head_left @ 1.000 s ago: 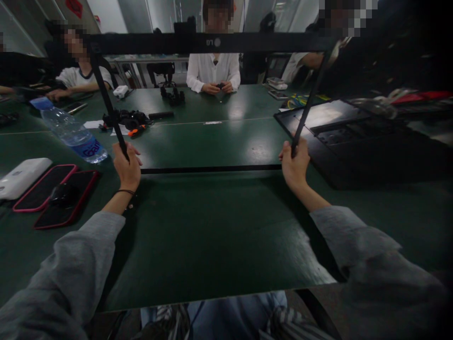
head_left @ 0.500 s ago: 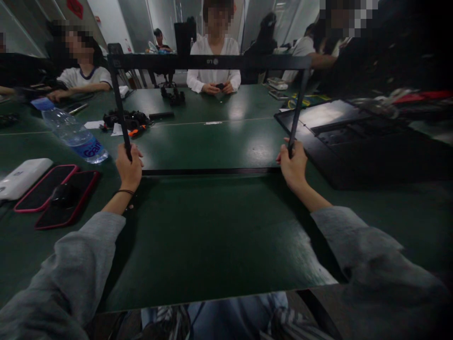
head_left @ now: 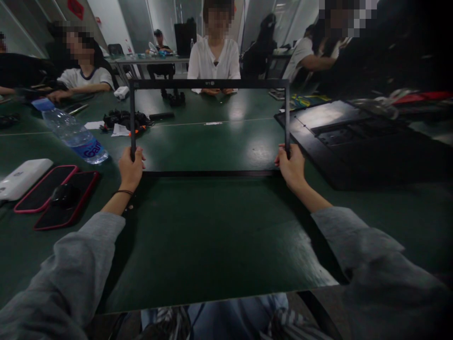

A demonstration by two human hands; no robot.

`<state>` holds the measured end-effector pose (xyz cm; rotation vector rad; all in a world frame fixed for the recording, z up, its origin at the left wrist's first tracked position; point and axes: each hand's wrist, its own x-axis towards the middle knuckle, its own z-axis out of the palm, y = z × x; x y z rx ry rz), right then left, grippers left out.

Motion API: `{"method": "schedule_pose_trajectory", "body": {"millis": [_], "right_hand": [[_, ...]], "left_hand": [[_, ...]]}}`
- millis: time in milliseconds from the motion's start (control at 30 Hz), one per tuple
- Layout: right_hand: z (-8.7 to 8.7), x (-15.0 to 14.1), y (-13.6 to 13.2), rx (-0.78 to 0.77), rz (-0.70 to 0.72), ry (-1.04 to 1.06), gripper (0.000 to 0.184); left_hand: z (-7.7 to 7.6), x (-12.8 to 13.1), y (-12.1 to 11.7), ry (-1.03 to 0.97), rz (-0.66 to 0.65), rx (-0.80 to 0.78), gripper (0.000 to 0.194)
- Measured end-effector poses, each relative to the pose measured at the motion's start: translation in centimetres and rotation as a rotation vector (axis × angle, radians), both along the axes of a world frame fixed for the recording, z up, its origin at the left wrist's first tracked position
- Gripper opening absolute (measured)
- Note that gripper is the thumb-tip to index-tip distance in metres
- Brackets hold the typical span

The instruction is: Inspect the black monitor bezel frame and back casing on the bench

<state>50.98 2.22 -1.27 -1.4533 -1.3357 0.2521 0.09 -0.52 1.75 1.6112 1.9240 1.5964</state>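
Observation:
I hold a thin black monitor bezel frame (head_left: 208,84) by its two side bars, above a dark green table (head_left: 212,226). My left hand (head_left: 130,169) is closed around the lower end of the left bar. On the right bar, my right hand (head_left: 292,167) is closed the same way. The frame's lower bar rests on or just above the table between my hands. Its upper bar, with a small logo, leans away from me.
A black monitor back panel (head_left: 354,137) lies at the right. At the left are a water bottle (head_left: 72,132), a white case (head_left: 23,177), two red-edged phones (head_left: 58,193) and a black mouse. Black parts (head_left: 123,118) lie farther out. Several people sit around the table.
The frame's upper bar has swung down and away from me, from high in view to lower over the table. My hands kept their grip near the lower corners.

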Motion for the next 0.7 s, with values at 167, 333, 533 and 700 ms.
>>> {"method": "schedule_pose_trajectory", "body": {"millis": [167, 333, 533, 700], "right_hand": [[0.1, 0.0, 0.0, -0.003, -0.001, -0.005, 0.039], [0.2, -0.1, -0.2, -0.002, 0.0, 0.005, 0.039], [0.9, -0.5, -0.8, -0.055, 0.01, 0.032, 0.037], [1.1, -0.6, -1.0, -0.072, 0.005, 0.044, 0.034]], "left_hand": [[0.3, 0.2, -0.2, 0.006, 0.005, -0.024, 0.019], [0.3, 0.2, -0.2, 0.006, 0.006, -0.029, 0.019], [0.2, 0.1, -0.2, -0.016, -0.011, -0.073, 0.024], [0.4, 0.2, -0.2, -0.025, -0.022, -0.079, 0.022]]}}
